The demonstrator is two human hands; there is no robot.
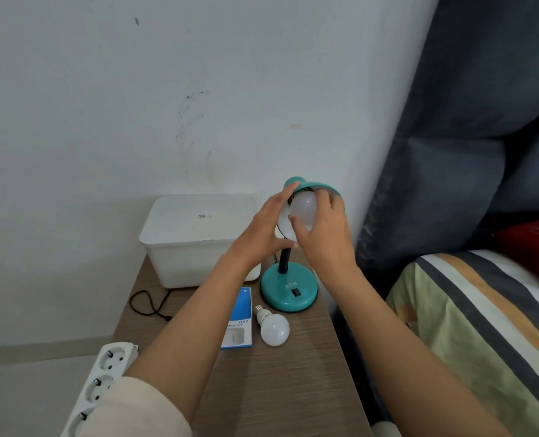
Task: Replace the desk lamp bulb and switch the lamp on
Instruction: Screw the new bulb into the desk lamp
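Note:
A teal desk lamp stands on the wooden table, its round base (pixel 288 291) carrying a black rocker switch (pixel 296 292). The teal shade (pixel 296 183) is tipped toward me. My left hand (pixel 266 227) holds the shade's left rim. My right hand (pixel 323 230) wraps its fingers around a white bulb (pixel 304 208) that sits in the mouth of the shade. Another white bulb (pixel 272 328) lies on its side on the table in front of the base, its screw cap pointing up-left. The socket inside the shade is hidden.
A blue and white bulb box (pixel 238 321) lies left of the loose bulb. A white plastic bin (pixel 195 239) stands at the back against the wall. A black cord (pixel 148 304) trails off the table's left edge, a white power strip (pixel 99 384) lies below, and a striped bed (pixel 482 326) is on the right.

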